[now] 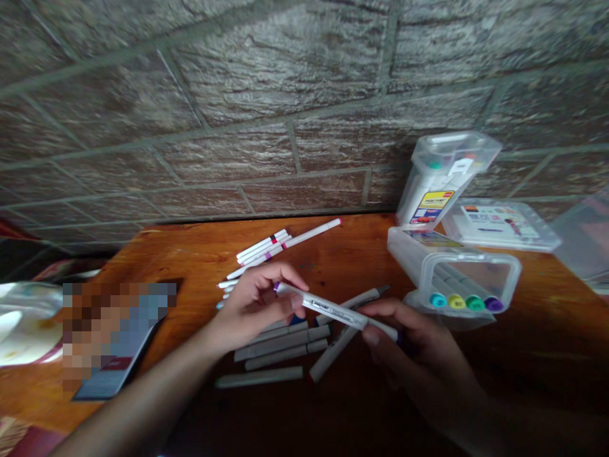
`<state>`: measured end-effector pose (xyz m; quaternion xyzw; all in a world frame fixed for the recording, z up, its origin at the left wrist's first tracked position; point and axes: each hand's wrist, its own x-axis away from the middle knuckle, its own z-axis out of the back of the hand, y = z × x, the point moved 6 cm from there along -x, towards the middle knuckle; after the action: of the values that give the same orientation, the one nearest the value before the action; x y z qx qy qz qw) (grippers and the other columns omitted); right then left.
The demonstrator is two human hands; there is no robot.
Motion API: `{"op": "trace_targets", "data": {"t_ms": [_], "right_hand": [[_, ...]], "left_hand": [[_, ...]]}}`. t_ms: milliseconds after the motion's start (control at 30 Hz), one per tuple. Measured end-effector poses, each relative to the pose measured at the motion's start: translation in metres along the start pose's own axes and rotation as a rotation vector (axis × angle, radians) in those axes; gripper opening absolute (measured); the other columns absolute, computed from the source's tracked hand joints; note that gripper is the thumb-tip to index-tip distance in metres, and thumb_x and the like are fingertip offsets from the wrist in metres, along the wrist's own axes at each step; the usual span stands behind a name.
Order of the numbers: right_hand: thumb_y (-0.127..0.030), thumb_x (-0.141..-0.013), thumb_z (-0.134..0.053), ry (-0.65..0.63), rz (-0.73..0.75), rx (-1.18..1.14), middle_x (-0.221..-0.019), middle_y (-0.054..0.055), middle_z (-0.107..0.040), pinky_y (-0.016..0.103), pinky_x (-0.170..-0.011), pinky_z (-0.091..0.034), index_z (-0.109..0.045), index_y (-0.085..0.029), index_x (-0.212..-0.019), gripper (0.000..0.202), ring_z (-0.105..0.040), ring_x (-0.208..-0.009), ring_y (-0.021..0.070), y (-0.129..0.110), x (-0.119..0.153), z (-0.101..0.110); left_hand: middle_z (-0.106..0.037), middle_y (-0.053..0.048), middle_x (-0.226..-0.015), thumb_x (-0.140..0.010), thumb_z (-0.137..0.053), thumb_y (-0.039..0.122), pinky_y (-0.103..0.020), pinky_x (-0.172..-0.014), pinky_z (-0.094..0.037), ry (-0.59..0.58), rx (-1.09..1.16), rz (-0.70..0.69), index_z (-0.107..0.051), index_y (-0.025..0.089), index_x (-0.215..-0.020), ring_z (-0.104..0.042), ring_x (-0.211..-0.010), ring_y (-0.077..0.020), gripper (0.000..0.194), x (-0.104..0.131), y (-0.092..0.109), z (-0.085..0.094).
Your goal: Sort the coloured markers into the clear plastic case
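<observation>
A white marker with purple ends (333, 311) is held between my two hands, above the table. My left hand (261, 298) pinches its left end between thumb and fingers. Its right end is in the closed fingers of my right hand (404, 339). Beneath and around the hands lie several loose white markers (285, 352), some partly hidden. Farther back, a group of thinner white pens (261, 247) lies beside a longer pen with a pink end (314, 233).
An open clear case (511, 279) with several markers lies at the right. Behind it are an upright marker box (428, 190) and a flat clear case (533, 228). A dark flat object (114, 374) and a white container (28, 324) are at the left, with a brick wall behind.
</observation>
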<state>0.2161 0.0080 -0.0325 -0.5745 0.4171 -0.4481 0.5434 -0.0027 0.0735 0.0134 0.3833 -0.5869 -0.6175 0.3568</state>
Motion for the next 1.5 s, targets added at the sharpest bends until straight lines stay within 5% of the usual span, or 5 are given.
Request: {"op": "trace_targets", "data": {"t_ms": [367, 900, 1167, 1333, 1500], "right_hand": [[-0.048, -0.100, -0.074, 0.106, 0.024, -0.019, -0.068, -0.001, -0.066, 0.022, -0.043, -0.047, -0.075, -0.024, -0.103, 0.025, -0.059, -0.049, 0.0130, -0.007, 0.005, 0.006], [-0.055, -0.102, -0.071, 0.141, 0.036, -0.211, -0.081, 0.001, -0.071, 0.017, -0.040, -0.048, -0.074, -0.026, -0.110, 0.030, -0.058, -0.046, 0.0088, -0.013, 0.007, 0.004], [-0.056, -0.102, -0.070, 0.171, 0.022, -0.232, -0.073, -0.001, -0.065, 0.019, -0.039, -0.047, -0.073, -0.024, -0.106, 0.032, -0.055, -0.046, 0.0103, -0.013, 0.006, 0.005], [-0.055, -0.106, -0.064, 0.178, 0.086, -0.178, -0.061, -0.003, -0.059, 0.018, -0.041, -0.046, -0.076, -0.025, -0.111, 0.034, -0.054, -0.047, 0.0110, -0.015, 0.008, 0.007], [-0.055, -0.105, -0.065, 0.178, 0.120, -0.166, -0.076, 0.001, -0.069, 0.019, -0.042, -0.050, -0.079, -0.028, -0.119, 0.034, -0.060, -0.049, 0.0113, -0.018, 0.012, 0.006]], "left_hand": [[-0.080, -0.004, -0.070, -0.089, -0.085, 0.023, -0.017, -0.053, -0.055, -0.009, 0.047, 0.017, -0.073, 0.014, -0.088, -0.069, -0.056, -0.0113, 0.015, 0.003, 0.003, -0.010], [-0.084, -0.009, -0.077, -0.093, -0.082, 0.029, -0.020, -0.051, -0.054, -0.035, 0.142, 0.022, -0.081, 0.014, -0.098, -0.069, -0.056, -0.0132, 0.015, -0.001, -0.003, -0.002], [-0.076, -0.005, -0.062, -0.087, -0.087, 0.033, -0.018, -0.045, -0.047, 0.082, 0.032, 0.054, -0.083, 0.013, -0.094, -0.063, -0.048, -0.0113, 0.021, -0.002, -0.002, 0.007], [-0.075, -0.005, -0.062, -0.086, -0.088, 0.034, -0.019, -0.046, -0.045, 0.135, 0.197, 0.073, -0.085, 0.013, -0.097, -0.060, -0.049, -0.0113, 0.024, -0.004, -0.001, 0.007], [-0.074, -0.006, -0.062, -0.088, -0.086, 0.031, -0.018, -0.047, -0.046, 0.152, 0.329, 0.056, -0.087, 0.011, -0.101, -0.058, -0.048, -0.0097, 0.024, -0.007, -0.001, 0.008]]}}
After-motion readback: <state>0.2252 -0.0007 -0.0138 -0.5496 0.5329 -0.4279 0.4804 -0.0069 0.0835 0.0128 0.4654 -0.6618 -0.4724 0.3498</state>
